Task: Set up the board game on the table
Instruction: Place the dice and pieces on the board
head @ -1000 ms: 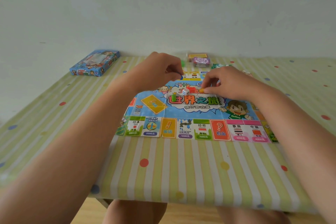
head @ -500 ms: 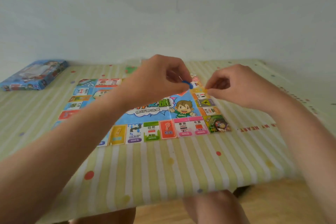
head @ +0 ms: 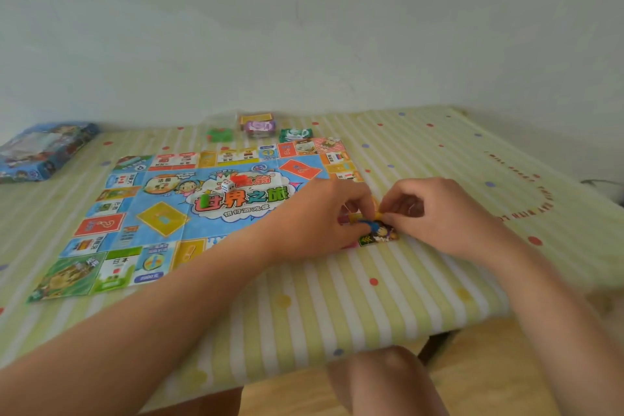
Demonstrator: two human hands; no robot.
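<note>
Currently, the paper game board (head: 162, 223) lies flat and unfolded on the striped, dotted tabletop (head: 337, 307). Both of your hands are at the board's near right corner square (head: 378, 236). Your left hand (head: 320, 219) has its fingers curled, and the fingertips pinch a small blue token (head: 366, 223) just above that square. Your right hand (head: 442, 213) is likewise curled, and its fingertips pinch a small yellow token (head: 381, 213) just beside the blue one; motion blur hides whether either token touches the board. A white die (head: 228, 184) and a red piece (head: 241, 178) sit together on the board's centre artwork. Beyond the far edge, three card stacks lie in a row: a green stack (head: 220, 134), a purple stack (head: 258, 127) and a green-and-white stack (head: 294, 134). The blue game box (head: 44, 152) lies at the far left of the tabletop, well apart from the board.
</note>
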